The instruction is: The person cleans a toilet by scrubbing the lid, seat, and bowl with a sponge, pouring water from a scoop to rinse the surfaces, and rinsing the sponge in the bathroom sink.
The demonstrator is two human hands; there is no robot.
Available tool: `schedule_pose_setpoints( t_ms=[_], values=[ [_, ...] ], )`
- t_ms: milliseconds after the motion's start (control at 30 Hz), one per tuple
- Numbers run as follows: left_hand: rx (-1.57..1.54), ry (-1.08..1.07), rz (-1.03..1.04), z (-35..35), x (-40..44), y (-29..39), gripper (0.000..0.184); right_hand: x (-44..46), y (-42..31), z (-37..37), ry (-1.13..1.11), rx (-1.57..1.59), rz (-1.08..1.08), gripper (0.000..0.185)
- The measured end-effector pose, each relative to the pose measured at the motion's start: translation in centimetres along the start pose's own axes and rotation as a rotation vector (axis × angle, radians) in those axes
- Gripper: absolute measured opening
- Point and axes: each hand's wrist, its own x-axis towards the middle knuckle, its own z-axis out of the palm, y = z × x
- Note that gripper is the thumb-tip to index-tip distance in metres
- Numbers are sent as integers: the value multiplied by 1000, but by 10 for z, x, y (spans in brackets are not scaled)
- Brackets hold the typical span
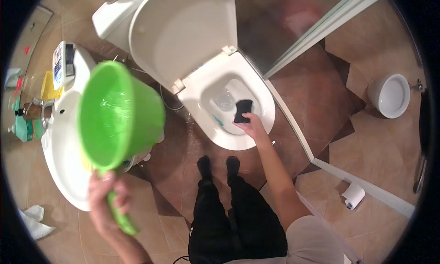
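My left hand [107,195] is closed round the handle of a bright green water dipper [149,112], raised at the left over the edge of the sink. The dipper is tilted so its mouth shows, and shiny streaks glint inside. With my right hand [249,122] I grip a dark sponge [243,109] above the opening of the white toilet [263,112]. Its seat is down and its lid [183,30] stands raised. A small teal strip [217,120] shows on the inner wall of the bowl, and water lies at the bottom.
At left is a white sink [62,158] with a tap [43,111], a teal bottle [27,128] and a white box [63,64]. A glass shower partition [298,122] borders the right. Beyond it are a toilet roll [354,196] and a white cup-shaped holder [393,96].
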Motion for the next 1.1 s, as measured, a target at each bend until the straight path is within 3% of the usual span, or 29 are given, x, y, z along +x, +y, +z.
schedule_pose_setpoints(
  t_ms=[100, 167, 267, 333, 367, 433, 467, 500, 567, 667, 767, 867, 900, 967, 1100],
  values=[
    [254, -23, -137, 65, 47, -57, 47, 24, -19, 30, -73, -93, -24, 44],
    [354, -80, -200, 95, 78, -100, 73, 45, -22, 46, -30, -121, -14, 40],
    [411, -120, -78, 114, 137, -187, 93, 97, -12, 48, 186, -143, 32, 31],
    [546, -61, 3, 124, 171, -232, 94, 129, -6, 49, 139, -202, 28, 28],
    [547, -60, 2, 132, 178, -236, 94, 138, -5, 59, 88, -263, 24, 25],
    [621, -62, -64, 150, 187, -231, 91, 148, -2, 91, 81, -421, -221, 25],
    [662, -63, -122, 161, 189, -223, 90, 157, -5, 97, -77, -359, -114, 24],
    [665, -58, -127, 167, 192, -217, 90, 191, 1, 92, -54, -231, 100, 24],
    [602, -57, 140, 175, 200, -211, 92, 195, -6, 116, -85, 18, 113, 19],
    [613, -52, 305, 181, 218, -205, 94, 180, -30, 157, 36, -34, 18, 29],
    [413, -69, 176, 193, 209, -166, 96, 191, -40, 195, 77, 59, 83, 38],
    [348, 16, 196, 196, 205, -140, 96, 202, -47, 221, 33, 216, 123, 41],
    [279, 56, 165, 197, 204, -131, 96, 200, -49, 218, 31, 214, 122, 41],
    [354, 185, 293, 190, 208, -135, 99, 200, -50, 199, -251, 88, 109, 40],
    [209, 147, 218, 188, 197, -130, 101, 171, -43, 180, -160, -106, 125, 38]
  ],
)
